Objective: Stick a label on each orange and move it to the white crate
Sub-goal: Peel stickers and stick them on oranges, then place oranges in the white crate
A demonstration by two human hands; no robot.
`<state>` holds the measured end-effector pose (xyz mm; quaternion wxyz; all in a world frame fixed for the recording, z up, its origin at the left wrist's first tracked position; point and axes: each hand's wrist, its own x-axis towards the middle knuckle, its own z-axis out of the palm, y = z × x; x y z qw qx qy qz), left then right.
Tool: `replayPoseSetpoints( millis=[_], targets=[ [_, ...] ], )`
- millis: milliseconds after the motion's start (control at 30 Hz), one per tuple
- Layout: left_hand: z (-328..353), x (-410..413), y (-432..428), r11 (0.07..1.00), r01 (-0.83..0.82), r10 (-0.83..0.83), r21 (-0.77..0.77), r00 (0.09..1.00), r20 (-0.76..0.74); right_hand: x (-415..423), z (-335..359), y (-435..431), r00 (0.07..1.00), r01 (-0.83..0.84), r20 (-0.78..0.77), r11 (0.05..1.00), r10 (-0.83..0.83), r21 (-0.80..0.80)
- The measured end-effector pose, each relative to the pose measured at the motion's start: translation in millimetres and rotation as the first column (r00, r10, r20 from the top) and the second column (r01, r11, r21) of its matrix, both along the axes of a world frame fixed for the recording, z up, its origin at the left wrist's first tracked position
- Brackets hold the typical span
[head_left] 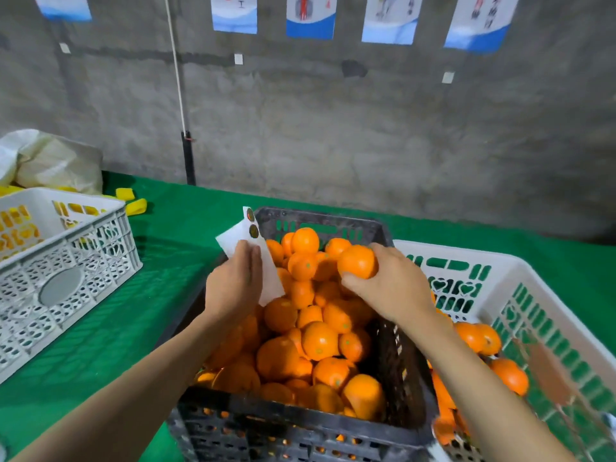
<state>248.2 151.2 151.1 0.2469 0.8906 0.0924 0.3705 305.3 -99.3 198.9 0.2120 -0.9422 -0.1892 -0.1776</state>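
Above black crate (293,428) (full): right hand (393,288) grips orange (356,261), left hand (233,281) holds label sheet (235,235).

- A rough grey concrete wall (333,128) stands at the back.
- Posters (310,18) with blue lower bands hang along its top.
- A white cord (176,68) runs down to a black post (189,158).
- Green cloth covers the bench (186,208).

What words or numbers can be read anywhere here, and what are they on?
None can be read.
Wall posters: characters too blurred to read.
Round labels on the backing sheet held by the left hand: print too small.
Black crate, white crate, the orange in the right hand: no text visible.
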Motion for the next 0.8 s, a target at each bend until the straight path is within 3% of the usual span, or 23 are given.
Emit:
replayPoseSetpoints(
  millis=[100,200,333,467,567,700,800],
  targets=[
    [-7,2,-5,0.982,0.150,-0.147,0.119,0.989,-0.034,17,-2,-55,0.977,0.199,-0.003,0.914,-0.212,0.354],
    [-9,3,-14,0.960,0.228,-0.211,0.162,0.971,-0.115,22,-30,-99,0.938,0.339,-0.104,0.817,-0.330,0.466],
    [-10,1,-20,0.958,0.269,-0.255,0.096,0.956,-0.142,21,-77,-122,0.892,0.437,-0.234,0.870,-0.386,0.231],
    [-7,-4,-24,0.942,0.325,-0.311,0.082,0.939,-0.146,28,-89,-114,0.920,0.325,-0.234,0.946,-0.315,0.005],
    [-7,-6,-24,0.939,0.342,-0.334,0.026,0.928,-0.166,29,-99,-111,0.926,0.169,-0.287,0.948,-0.246,-0.268],
    [-6,-5,-28,0.941,0.326,-0.336,-0.087,0.926,-0.173,29,-104,-112,0.901,0.087,-0.382,0.948,-0.206,-0.306],
    [-9,-3,-27,0.888,0.301,-0.375,-0.348,0.912,-0.166,26,-103,-112,0.867,0.071,-0.453,0.952,-0.207,-0.299]
  ],
)
